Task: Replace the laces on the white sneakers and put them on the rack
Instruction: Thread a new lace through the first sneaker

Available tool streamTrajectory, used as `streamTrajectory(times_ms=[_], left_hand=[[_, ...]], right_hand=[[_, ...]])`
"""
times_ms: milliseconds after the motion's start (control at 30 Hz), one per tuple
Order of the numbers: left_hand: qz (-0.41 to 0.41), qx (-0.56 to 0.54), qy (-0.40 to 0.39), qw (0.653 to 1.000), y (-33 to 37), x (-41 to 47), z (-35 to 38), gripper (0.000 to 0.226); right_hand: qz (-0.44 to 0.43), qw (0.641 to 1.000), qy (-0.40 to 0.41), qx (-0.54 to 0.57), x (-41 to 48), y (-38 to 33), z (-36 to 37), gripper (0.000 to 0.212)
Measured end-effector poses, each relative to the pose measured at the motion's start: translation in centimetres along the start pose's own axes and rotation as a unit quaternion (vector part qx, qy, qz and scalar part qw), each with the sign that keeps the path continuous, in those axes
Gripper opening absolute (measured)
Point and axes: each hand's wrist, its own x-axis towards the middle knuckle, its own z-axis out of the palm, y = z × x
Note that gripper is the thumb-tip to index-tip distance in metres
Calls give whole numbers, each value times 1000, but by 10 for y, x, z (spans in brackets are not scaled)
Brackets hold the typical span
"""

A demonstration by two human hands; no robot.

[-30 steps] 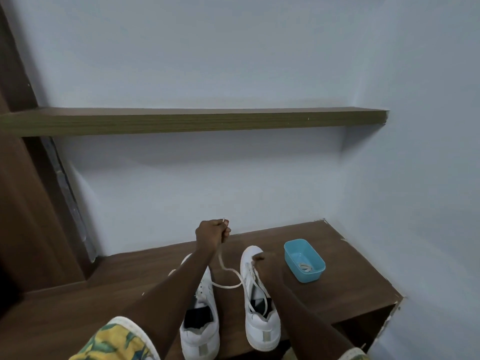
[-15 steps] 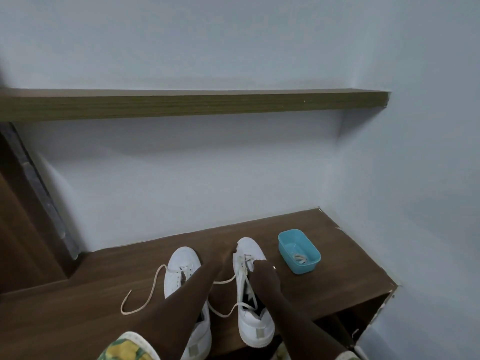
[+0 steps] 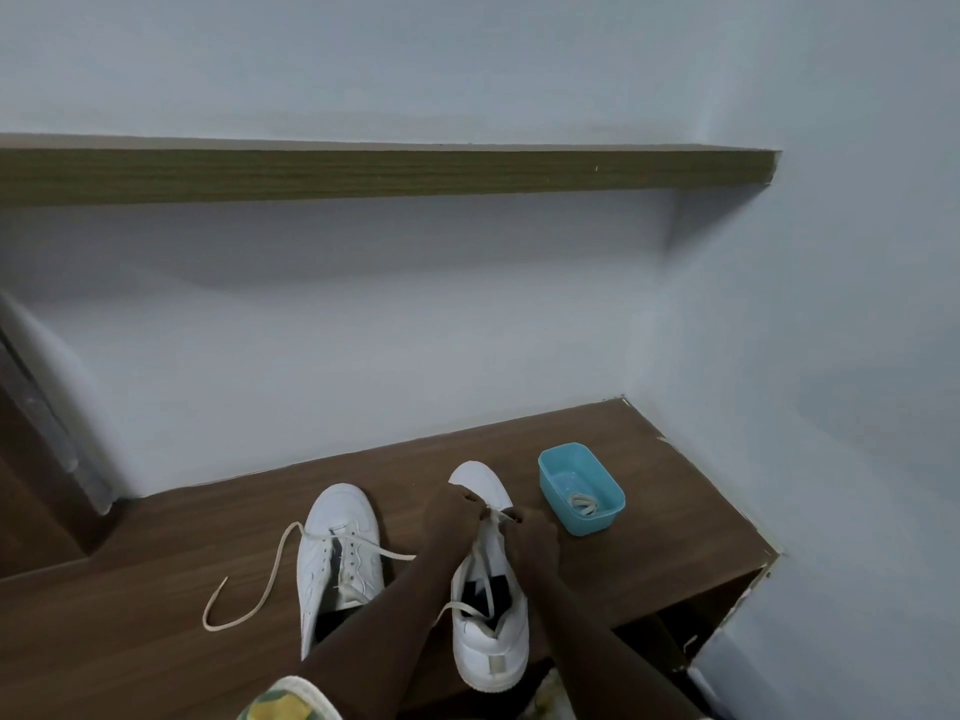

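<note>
Two white sneakers stand side by side on the brown wooden surface (image 3: 130,641), toes toward the wall. The left sneaker (image 3: 340,553) has a cream lace (image 3: 249,600) threaded partway, its loose end trailing left over the wood. The right sneaker (image 3: 488,615) lies under both my hands. My left hand (image 3: 451,514) and my right hand (image 3: 532,535) pinch its cream lace (image 3: 493,514) near the lowest eyelets by the toe. Another stretch of that lace crosses the tongue toward my left forearm.
A small turquoise tub (image 3: 581,488) with a coiled lace inside sits right of the sneakers. A wooden shelf (image 3: 384,174) runs along the wall above. Pale walls close the back and right. The surface ends at its right edge (image 3: 763,558), with an opening below.
My left hand has come down from holding the lace up in the air to the toe of the right sneaker. Both hands now meet over the lower eyelets. The view tilted slightly.
</note>
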Motion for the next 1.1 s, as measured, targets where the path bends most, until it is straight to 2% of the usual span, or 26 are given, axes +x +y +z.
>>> streamTrajectory(times_ms=[100, 233, 367, 467, 567, 1100], left_hand=[[1, 19, 10, 1000, 0, 2, 2, 18], [-20, -18, -2, 1000, -4, 4, 3, 9], [-34, -26, 34, 999, -9, 4, 8, 14], [-39, -33, 31, 998, -13, 4, 11, 28], [-37, -18, 12, 999, -15, 4, 13, 21], [-41, -13, 6, 999, -9, 3, 19, 16]], right_hand=[[20, 999, 8, 24, 3, 3, 3, 30], [29, 999, 24, 36, 2, 6, 8, 30], [27, 999, 25, 36, 2, 6, 9, 31], [27, 999, 25, 39, 2, 9, 11, 33], [27, 999, 28, 35, 2, 10, 13, 34], [-45, 999, 7, 20, -7, 6, 6, 30]])
